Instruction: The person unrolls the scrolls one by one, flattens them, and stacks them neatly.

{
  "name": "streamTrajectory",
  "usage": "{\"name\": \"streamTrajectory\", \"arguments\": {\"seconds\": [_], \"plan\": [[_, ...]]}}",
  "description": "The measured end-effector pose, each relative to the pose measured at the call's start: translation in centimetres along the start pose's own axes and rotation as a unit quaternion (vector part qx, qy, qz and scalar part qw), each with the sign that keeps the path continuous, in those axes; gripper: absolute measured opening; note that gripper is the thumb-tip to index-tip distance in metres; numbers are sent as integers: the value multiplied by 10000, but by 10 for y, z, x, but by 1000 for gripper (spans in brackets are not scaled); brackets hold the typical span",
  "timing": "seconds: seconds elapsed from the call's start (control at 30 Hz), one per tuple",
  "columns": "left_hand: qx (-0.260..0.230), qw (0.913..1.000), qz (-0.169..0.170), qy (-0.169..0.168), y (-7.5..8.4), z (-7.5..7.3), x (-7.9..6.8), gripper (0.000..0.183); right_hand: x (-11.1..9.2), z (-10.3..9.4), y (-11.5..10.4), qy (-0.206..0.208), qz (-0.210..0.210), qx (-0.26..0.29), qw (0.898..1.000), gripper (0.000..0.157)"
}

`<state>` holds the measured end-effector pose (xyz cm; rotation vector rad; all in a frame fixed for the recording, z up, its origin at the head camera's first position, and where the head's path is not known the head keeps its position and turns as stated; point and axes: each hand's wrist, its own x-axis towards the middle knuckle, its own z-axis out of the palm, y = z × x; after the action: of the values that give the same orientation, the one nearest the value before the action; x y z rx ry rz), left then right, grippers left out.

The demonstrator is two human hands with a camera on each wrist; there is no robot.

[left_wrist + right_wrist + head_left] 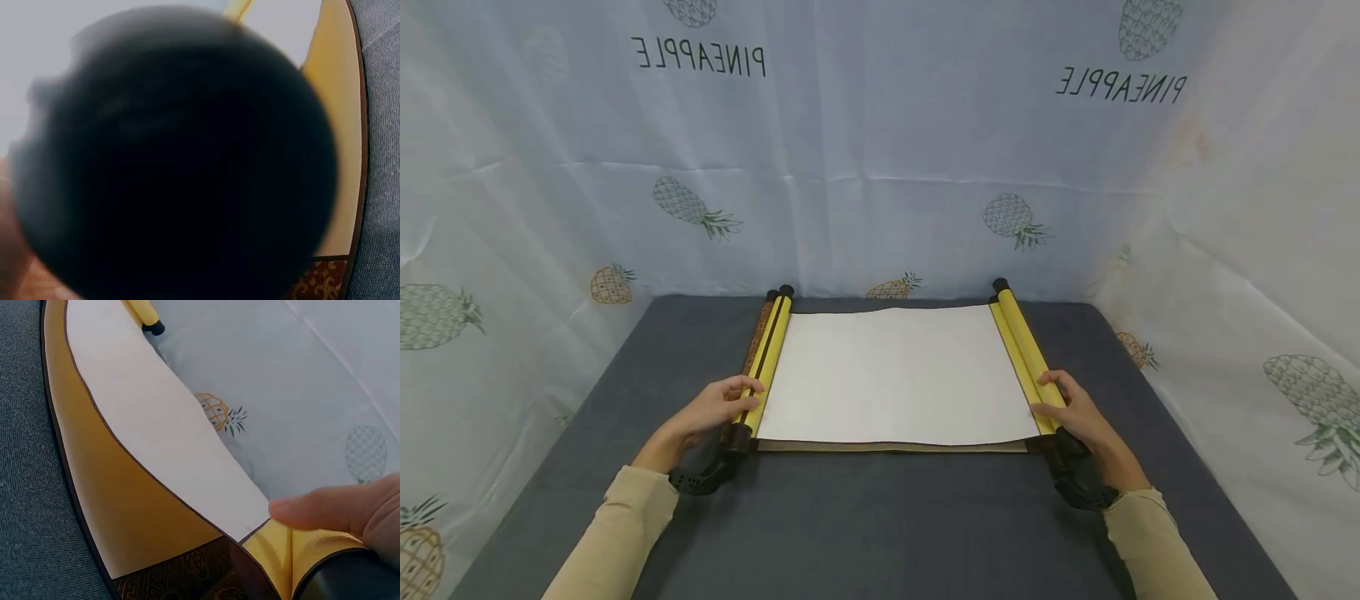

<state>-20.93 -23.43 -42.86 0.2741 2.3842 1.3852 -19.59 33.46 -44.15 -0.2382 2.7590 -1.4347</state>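
A hanging scroll [895, 375] lies partly unrolled on the dark table, its blank white paper between two yellow rolled ends. My left hand [715, 408] grips the left roll [775, 342] near its close end, fingertips over the yellow surface. On the other side, my right hand [1078, 412] holds the right roll [1022, 333] between thumb and fingers. The right wrist view shows that thumb [331, 506] along the roll, beside a black end knob [344, 578]. A large blurred black end knob [181, 162] hides most of the left wrist view, including nearly all of that hand.
A dark grey cloth [880, 525] covers the table. Behind and at both sides hangs a white curtain [880, 225] with pineapple prints. A patterned brown band [322, 278] shows on the scroll's underside layer in the left wrist view.
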Motion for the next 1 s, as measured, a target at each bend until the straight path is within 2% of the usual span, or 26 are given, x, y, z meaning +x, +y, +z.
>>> {"name": "streamTrajectory", "arguments": {"seconds": [0.1, 0.2, 0.3, 0.37, 0.47, 0.6, 0.73, 1.0], "plan": [[72, 9999, -4, 98, 0, 2, 3, 45, -1, -1, 2, 18, -37, 89, 10000, 43], [77, 9999, 65, 39, 1, 3, 4, 51, -3, -4, 2, 29, -54, 83, 9999, 46], [-45, 10000, 6, 7, 1, 3, 3, 65, -4, -7, 1, 50, -44, 52, 10000, 57], [-94, 9998, -165, 56, 2, 3, 2, 75, -3, -9, 0, 21, 6, 113, 9999, 66], [106, 9981, -583, 137, 3, 2, 0, 88, -3, -11, -1, 4, 281, 85, 9996, 76], [508, 9941, -957, 22, 4, -1, -2, 93, -4, -13, -2, -13, 1034, -264, 9943, 78], [548, 9937, -975, -91, 2, -3, -3, 92, -5, -19, -3, -210, 1506, -587, 9866, 74], [144, 9941, -1049, -218, 0, -7, -7, 88, -6, -27, 1, -404, 1771, -603, 9815, 75]]}}
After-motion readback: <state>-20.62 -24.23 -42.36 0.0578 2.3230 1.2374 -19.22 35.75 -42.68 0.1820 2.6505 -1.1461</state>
